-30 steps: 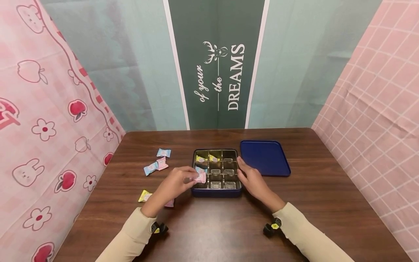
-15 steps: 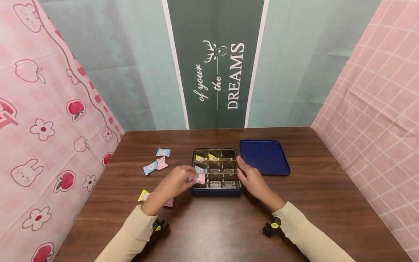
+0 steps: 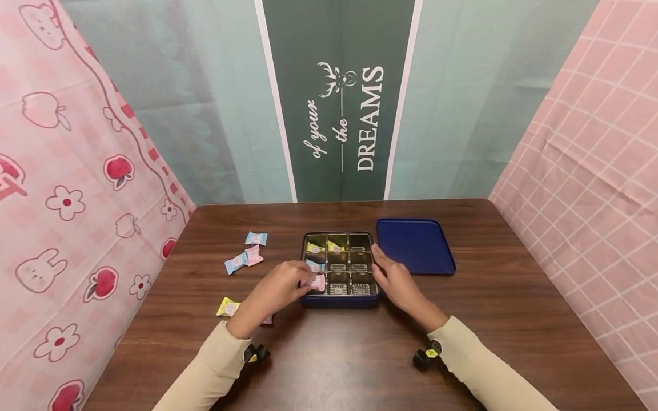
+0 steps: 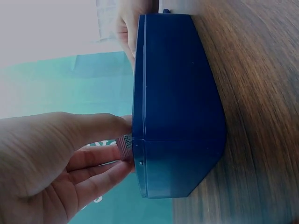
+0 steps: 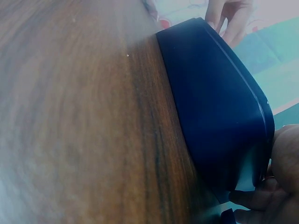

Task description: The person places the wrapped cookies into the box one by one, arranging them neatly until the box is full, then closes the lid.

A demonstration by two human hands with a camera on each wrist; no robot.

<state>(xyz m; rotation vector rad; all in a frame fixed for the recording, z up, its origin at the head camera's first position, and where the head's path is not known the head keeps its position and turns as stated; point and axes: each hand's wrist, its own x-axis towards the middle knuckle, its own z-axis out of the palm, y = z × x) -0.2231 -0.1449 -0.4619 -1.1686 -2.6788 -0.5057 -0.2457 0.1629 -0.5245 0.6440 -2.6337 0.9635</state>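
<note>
A dark blue tin (image 3: pixel 340 302) with a divided, shiny inner tray stands at the middle of the table. At its front left compartment, my left hand (image 3: pixel 277 288) pinches a pink wrapped candy (image 3: pixel 317 282) between thumb and fingers. In the left wrist view the striped end of the wrapper (image 4: pixel 124 147) shows between the fingertips, right at the tin's rim. Behind it a blue candy (image 3: pixel 315 266) lies in the middle left compartment. Two yellow candies (image 3: pixel 336 247) occupy the back left and back middle ones. My right hand (image 3: pixel 394 281) rests with extended fingers against the tin's right side.
The blue lid (image 3: pixel 416 246) lies flat at the tin's back right. Left of the tin are two blue candies (image 3: pixel 256 238) and a pink one (image 3: pixel 254 255). Nearer the front, a yellow candy (image 3: pixel 227 307) and another pink one (image 3: pixel 268 319) are partly covered by my left forearm.
The pink candy in my left hand has moved slightly forward and down into the front left compartment, uncovering more of the blue candy. My right hand stays at the tin's side.
</note>
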